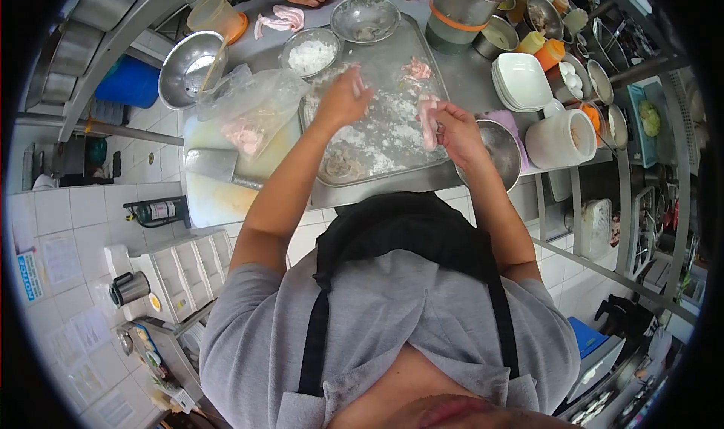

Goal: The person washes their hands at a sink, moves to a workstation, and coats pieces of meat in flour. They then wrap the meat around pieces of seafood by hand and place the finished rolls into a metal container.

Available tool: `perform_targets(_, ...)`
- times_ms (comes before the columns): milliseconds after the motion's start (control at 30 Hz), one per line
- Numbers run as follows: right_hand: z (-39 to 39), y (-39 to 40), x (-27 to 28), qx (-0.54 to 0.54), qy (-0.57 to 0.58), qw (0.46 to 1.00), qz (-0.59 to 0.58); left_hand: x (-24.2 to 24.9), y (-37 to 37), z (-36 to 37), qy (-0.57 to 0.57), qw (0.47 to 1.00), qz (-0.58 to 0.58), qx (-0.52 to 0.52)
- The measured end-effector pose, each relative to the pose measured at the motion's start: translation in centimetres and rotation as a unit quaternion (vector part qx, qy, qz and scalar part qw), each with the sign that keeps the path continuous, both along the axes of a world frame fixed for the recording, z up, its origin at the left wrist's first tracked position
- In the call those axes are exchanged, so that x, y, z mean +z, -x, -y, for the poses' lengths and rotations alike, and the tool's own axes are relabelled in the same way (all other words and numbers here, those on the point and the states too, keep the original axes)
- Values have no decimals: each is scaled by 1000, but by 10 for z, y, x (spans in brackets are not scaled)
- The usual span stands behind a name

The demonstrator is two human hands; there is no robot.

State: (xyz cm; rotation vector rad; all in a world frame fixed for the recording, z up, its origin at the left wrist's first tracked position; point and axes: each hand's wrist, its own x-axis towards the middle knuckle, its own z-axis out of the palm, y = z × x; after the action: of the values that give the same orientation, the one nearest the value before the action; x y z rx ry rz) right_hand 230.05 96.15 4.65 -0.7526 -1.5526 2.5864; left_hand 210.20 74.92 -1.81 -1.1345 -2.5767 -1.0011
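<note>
While the left hand (343, 99) hovers loosely curled, the right hand's (455, 129) grip pinches a meat strip (428, 124) over the floured tray (392, 138).

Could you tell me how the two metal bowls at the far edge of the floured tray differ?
The left bowl is heaped with white flour, while the right bowl is nearly empty, with only a dusting and scraps inside. The left bowl sits nearer the person's left hand; the right bowl lies farther along the tray. Both are round, shiny metal and stand upright.
</note>
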Motion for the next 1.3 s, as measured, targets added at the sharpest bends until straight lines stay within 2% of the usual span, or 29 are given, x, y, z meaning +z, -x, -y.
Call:
perform_targets(33, 6, 0, -1, 35, -34, 999, 15, 28, -22, -5, -32, 968, 248, -32)
perform_targets(67, 12, 2, -4, 33, -33, 999, 16, 32, -36, -6, -30, 967, 249, -34)
perform_targets(100, 19, 4, -8, 72, -64, 995, 28, 34, -48, -5, -96, 920, 362, -118)
perform_targets(133, 25, 6, -11, 112, -97, 988, 39, 35, -53, -3, -161, 848, 464, -198)
perform_targets(167, 31, 8, -17, 162, -146, 976, 10, 33, -52, 1, -162, 848, 463, -199)
perform_targets(233, 53, 12, -20, 183, -183, 966, -6, 23, -53, 11, -54, 826, 528, -190)
perform_targets(267, 61, 13, -24, 204, -217, 954, -24, 18, -52, 17, -56, 826, 528, -190)
perform_targets(300, 64, 16, -37, 216, -267, 939, -31, 13, -51, 26, -52, 806, 565, -170)
perform_targets(333, 69, 16, -42, 216, -267, 939, -30, 11, -51, 34, -47, 784, 600, -149)
perform_targets(367, 74, 17, -47, 227, -280, 933, -22, 8, -50, 42, -48, 784, 601, -149)
perform_targets(433, 83, 20, -64, 227, -286, 930, -45, 5, -48, 55, -18, 831, 546, -109)
perform_targets(467, 82, 20, -72, 230, -287, 929, -45, 3, -46, 59, -20, 831, 546, -107)
perform_targets(533, 84, 20, -69, 252, -376, 892, -28, -2, -40, 63, -10, 902, 419, -106)
perform_targets(567, 84, 21, -75, 255, -376, 890, -30, -5, -36, 63, -13, 902, 419, -102)
perform_targets(633, 84, 22, -88, 213, -257, 942, 36, -7, -28, 61, -51, 894, 441, -61)
perform_targets(667, 83, 21, -94, 219, -257, 941, 35, -9, -26, 59, -54, 894, 441, -55)
perform_targets(733, 85, 21, -89, 161, -334, 928, 46, -27, -18, 55, -29, 937, 345, -38)
perform_targets(767, 85, 21, -87, 169, -334, 926, 42, -36, -15, 54, -33, 940, 339, -29)
perform_targets(833, 82, 22, -84, 174, -484, 857, 18, -42, -13, 49, -24, 950, 310, -9)
perform_targets(867, 82, 22, -83, 179, -484, 857, 15, -46, -13, 47, -12, 960, 281, 3)
perform_targets(933, 82, 20, -76, 200, -576, 792, -11, -38, -15, 46, -5, 964, 264, 5)
perform_targets(1000, 82, 17, -78, 209, -593, 778, -25, -37, -14, 45, 22, 981, 194, -24)
perform_targets(1067, 80, 13, -81, 216, -609, 763, -38, -41, -11, 49, -5, 982, 184, -34)
perform_targets(1133, 78, 10, -79, 235, -682, 688, -85, -40, -8, 52, -33, 983, 173, -43)
perform_targets(1167, 78, 6, -78, 237, -681, 688, -85, -39, -5, 54, -15, 988, 152, -32)
perform_targets(1233, 82, -4, -59, 259, -735, 620, -88, -40, 1, 59, 2, 991, 133, -19)
perform_targets(1300, 79, -10, -58, 266, -738, 613, -98, -44, 4, 61, 59, 995, 85, 14)
